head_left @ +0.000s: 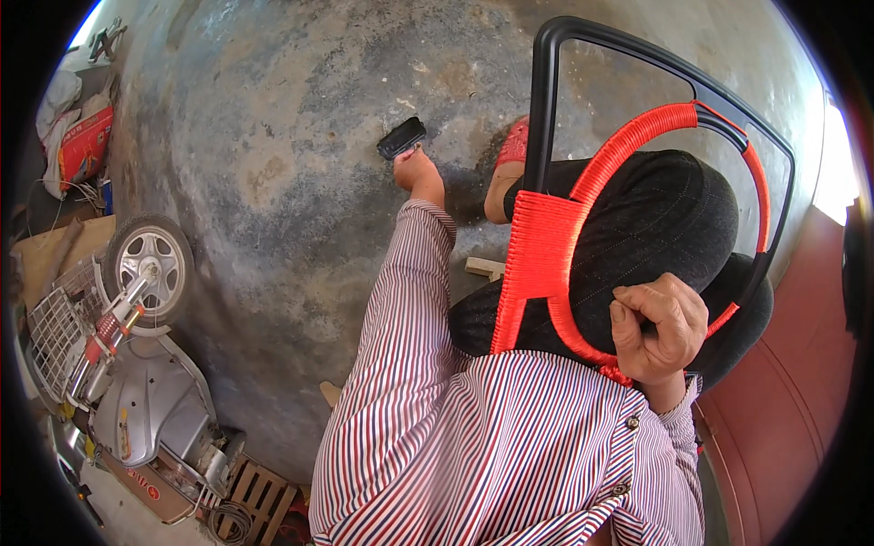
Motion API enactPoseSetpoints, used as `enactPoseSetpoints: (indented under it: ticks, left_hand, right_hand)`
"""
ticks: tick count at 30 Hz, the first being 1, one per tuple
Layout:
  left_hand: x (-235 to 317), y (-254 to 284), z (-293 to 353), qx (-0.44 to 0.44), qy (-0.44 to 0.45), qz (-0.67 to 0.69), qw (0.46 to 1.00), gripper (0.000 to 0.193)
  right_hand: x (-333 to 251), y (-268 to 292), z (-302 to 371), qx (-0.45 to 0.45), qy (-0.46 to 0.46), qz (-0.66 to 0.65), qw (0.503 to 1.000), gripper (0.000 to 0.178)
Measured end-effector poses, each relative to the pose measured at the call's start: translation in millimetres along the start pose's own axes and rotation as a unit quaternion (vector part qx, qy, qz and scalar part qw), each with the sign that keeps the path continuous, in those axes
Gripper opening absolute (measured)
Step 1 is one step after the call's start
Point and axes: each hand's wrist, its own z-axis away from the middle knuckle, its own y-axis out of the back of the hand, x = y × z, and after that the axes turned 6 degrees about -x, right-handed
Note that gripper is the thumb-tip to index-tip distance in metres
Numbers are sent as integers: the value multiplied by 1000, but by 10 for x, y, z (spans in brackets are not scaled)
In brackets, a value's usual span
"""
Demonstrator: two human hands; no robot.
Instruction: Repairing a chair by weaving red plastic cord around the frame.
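My left hand (pixel 419 170) reaches out low over the floor, its fingers closed on the near end of a small black rectangular object (pixel 401 137); I cannot tell its kind. Across my lap leans a black tubular frame (pixel 543 109), wrapped in shiny red cord (pixel 544 246) along a broad flat panel and around a large curved loop. My right hand (pixel 660 328) is raised beside this loop with fingers curled in; whatever they may hold is hidden. A bunched bit of red cord shows at the loop's lower edge, near the right wrist.
On the left stands a grey scooter (pixel 150 400) with a front wheel (pixel 148 264) and wire basket (pixel 66 318). Behind it lies a red and white sack (pixel 84 150). A wooden piece (pixel 485 267) lies by my leg. A slatted wooden pallet (pixel 255 500) sits lower left; a red panel (pixel 774 382) borders the right.
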Motion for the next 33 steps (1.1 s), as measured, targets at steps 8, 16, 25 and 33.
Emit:
enactPoseSetpoints:
  ticks: [8,16,25,33]
  left_hand:
    - [30,2,27,-10,4,3,1000,13]
    - [-5,27,-3,-16,-5,15,1000,15]
    - [-32,37,-30,-14,-4,-46,999,8]
    - [123,175,123,-44,-32,-89,995,12]
  right_hand:
    - [15,-16,5,4,-1,1,1000,15]
    - [-6,9,22,1,-4,7,1000,14]
    - [3,-3,25,2,-1,3,1000,15]
    - [5,4,38,4,1,4,1000,15]
